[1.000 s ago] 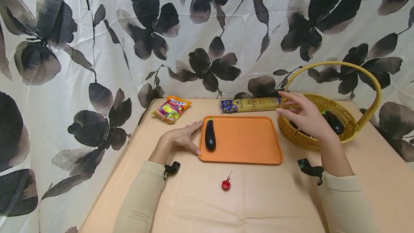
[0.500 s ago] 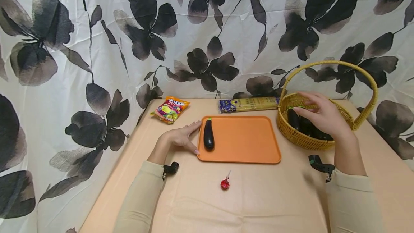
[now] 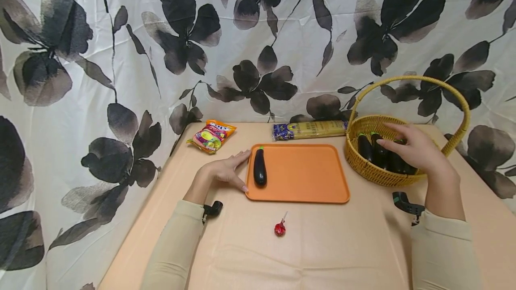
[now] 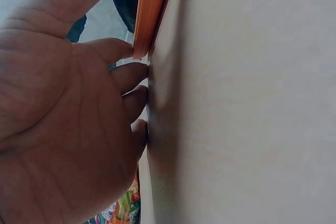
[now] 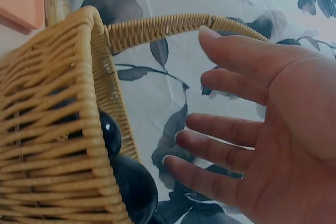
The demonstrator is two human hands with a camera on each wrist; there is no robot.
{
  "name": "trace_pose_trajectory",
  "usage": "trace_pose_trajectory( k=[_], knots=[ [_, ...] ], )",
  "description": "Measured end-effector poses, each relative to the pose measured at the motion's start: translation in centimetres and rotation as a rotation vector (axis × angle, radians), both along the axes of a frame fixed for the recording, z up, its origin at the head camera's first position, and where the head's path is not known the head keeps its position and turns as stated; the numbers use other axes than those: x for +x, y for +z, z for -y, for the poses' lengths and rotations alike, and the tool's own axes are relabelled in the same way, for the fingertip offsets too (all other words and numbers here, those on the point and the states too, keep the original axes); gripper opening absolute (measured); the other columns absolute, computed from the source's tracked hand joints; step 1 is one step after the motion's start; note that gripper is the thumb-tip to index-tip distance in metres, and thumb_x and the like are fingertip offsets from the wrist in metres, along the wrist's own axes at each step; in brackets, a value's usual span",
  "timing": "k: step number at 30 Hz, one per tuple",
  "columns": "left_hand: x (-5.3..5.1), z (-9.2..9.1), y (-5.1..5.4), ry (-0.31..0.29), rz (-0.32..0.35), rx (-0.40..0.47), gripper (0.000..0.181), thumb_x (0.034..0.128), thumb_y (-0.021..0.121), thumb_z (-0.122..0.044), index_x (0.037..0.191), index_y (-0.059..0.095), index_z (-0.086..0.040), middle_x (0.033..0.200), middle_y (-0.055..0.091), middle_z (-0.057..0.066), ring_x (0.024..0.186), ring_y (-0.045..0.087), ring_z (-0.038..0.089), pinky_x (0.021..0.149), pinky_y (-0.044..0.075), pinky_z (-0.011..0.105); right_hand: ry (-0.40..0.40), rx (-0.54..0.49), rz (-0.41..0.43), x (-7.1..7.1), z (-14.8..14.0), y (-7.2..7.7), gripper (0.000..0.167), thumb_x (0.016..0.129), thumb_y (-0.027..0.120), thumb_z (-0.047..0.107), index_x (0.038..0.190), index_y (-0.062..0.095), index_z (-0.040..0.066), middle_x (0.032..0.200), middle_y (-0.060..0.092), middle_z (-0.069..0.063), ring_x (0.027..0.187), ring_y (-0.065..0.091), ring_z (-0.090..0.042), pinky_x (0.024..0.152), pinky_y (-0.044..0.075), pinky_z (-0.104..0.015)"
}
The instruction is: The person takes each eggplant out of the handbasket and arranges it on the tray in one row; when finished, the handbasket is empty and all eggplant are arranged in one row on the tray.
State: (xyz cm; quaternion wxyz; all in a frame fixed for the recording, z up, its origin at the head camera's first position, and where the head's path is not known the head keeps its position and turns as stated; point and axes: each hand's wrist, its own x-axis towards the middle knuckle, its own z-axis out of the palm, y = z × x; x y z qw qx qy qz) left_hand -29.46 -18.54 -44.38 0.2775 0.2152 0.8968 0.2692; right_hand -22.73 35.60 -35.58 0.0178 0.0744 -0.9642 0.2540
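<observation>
Orange tray [image 3: 302, 173], one: lying flat on the table [image 3: 322, 254], with a single eggplant [image 3: 260, 169] resting near its left edge, green end pointing away from the person.
Left hand [image 3: 225, 170]: touching the tray's left side, thumb and fingers standing apart, apparently steadying it.
Wicker basket [image 3: 368, 172], one: standing just right of the tray, holding several more eggplants [image 3: 379, 151]; the right hand is partly hiding them, so the exact count is not showing.
Right hand [image 3: 419, 147]: hovering over the basket, fingers standing apart, gripping nothing.
Progress, by judgement: seemingly at an early stage; one eggplant is lying on the tray, the others are lying ungripped in the basket, and how many are awaiting transfer, if any, is not showing
</observation>
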Motion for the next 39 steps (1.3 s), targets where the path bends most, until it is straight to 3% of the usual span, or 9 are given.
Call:
trace_pose_trajectory(
  k=[4, 6, 10, 15, 21, 25, 29, 34, 39],
  knots=[
    [0.0, 0.1, 0.0, -0.005, -0.003, -0.001, 0.137, 0.0672, 0.097, -0.05, 0.169, 0.008, -0.027, 0.177, 0.001, -0.004, 0.163, -0.006, 0.027, 0.132, 0.001, 0.053, 0.008, 0.04, 0.002, 0.1, -0.4, -0.2, 0.074, 0.103, 0.063, 0.043, 0.155, 0.041, -0.006, 0.111, 0.06, -0.026, 0.091, 0.055, -0.035, 0.07, 0.046, -0.043],
    [0.0, 0.1, 0.0, -0.011, -0.005, 0.0, 0.137, 0.0671, 0.096, -0.05, 0.169, 0.008, -0.027, 0.177, 0.001, -0.004, 0.163, -0.006, 0.027, 0.132, 0.002, 0.053, 0.011, 0.048, 0.006, 0.1, -0.6, -0.3, 0.073, 0.104, 0.064, 0.041, 0.154, 0.042, -0.007, 0.109, 0.062, -0.027, 0.089, 0.057, -0.033, 0.069, 0.047, -0.04],
    [0.0, 0.2, 0.0, -0.017, -0.005, -0.004, 0.138, 0.0668, 0.096, -0.052, 0.169, 0.007, -0.027, 0.177, 0.0, -0.004, 0.163, -0.005, 0.028, 0.132, 0.002, 0.054, 0.001, 0.064, 0.035, 0.1, -1.2, -0.5, 0.074, 0.104, 0.063, 0.042, 0.154, 0.041, -0.007, 0.117, 0.064, -0.031, 0.093, 0.061, -0.035, 0.071, 0.05, -0.04],
    [-0.1, 0.2, -0.1, -0.018, -0.003, -0.004, 0.139, 0.0662, 0.096, -0.053, 0.169, 0.007, -0.027, 0.177, 0.0, -0.003, 0.163, -0.006, 0.03, 0.132, 0.002, 0.055, 0.002, 0.067, 0.075, 0.1, -2.0, -0.7, 0.075, 0.105, 0.06, 0.044, 0.155, 0.039, -0.007, 0.129, 0.058, -0.034, 0.1, 0.059, -0.038, 0.078, 0.054, -0.049],
    [-0.1, 0.1, 0.0, -0.018, -0.012, -0.013, 0.138, 0.0663, 0.095, -0.055, 0.169, 0.008, -0.028, 0.177, 0.001, -0.003, 0.163, -0.005, 0.029, 0.132, 0.003, 0.054, 0.011, 0.079, 0.133, 0.1, -2.7, -0.7, 0.074, 0.106, 0.058, 0.042, 0.156, 0.036, -0.008, 0.129, 0.054, -0.035, 0.096, 0.055, -0.036, 0.074, 0.05, -0.042],
    [-0.1, 0.1, 0.1, -0.02, -0.017, -0.016, 0.138, 0.0668, 0.095, -0.055, 0.169, 0.007, -0.027, 0.177, 0.0, -0.004, 0.163, -0.005, 0.029, 0.132, 0.003, 0.054, 0.016, 0.097, 0.128, 0.1, -3.0, -0.8, 0.073, 0.106, 0.059, 0.04, 0.155, 0.037, -0.009, 0.131, 0.054, -0.039, 0.106, 0.058, -0.047, 0.083, 0.053, -0.057],
    [-0.1, 0.1, 0.2, -0.022, -0.016, -0.006, 0.139, 0.0664, 0.095, -0.055, 0.169, 0.007, -0.027, 0.177, 0.0, -0.003, 0.163, -0.005, 0.029, 0.132, 0.002, 0.054, 0.022, 0.122, 0.131, -0.1, -2.7, -0.9, 0.07, 0.105, 0.062, 0.033, 0.153, 0.037, -0.012, 0.131, 0.053, -0.043, 0.116, 0.055, -0.057, 0.093, 0.048, -0.071],
    [-0.2, 0.2, 0.1, -0.017, -0.007, -0.003, 0.139, 0.0657, 0.095, -0.056, 0.169, 0.007, -0.028, 0.177, 0.0, -0.004, 0.163, -0.005, 0.027, 0.132, 0.002, 0.054, 0.03, 0.141, 0.144, -0.4, -2.4, -1.1, 0.067, 0.105, 0.063, 0.026, 0.152, 0.037, -0.012, 0.133, 0.052, -0.045, 0.12, 0.051, -0.061, 0.097, 0.044, -0.075],
    [-0.3, 0.2, 0.0, -0.013, 0.001, -0.004, 0.139, 0.0652, 0.095, -0.056, 0.169, 0.007, -0.029, 0.177, 0.001, -0.004, 0.164, -0.004, 0.027, 0.132, 0.002, 0.055, 0.037, 0.142, 0.173, -0.5, -2.6, -1.5, 0.067, 0.106, 0.06, 0.03, 0.154, 0.036, -0.009, 0.139, 0.048, -0.045, 0.125, 0.046, -0.063, 0.102, 0.039, -0.078]
  ],
)
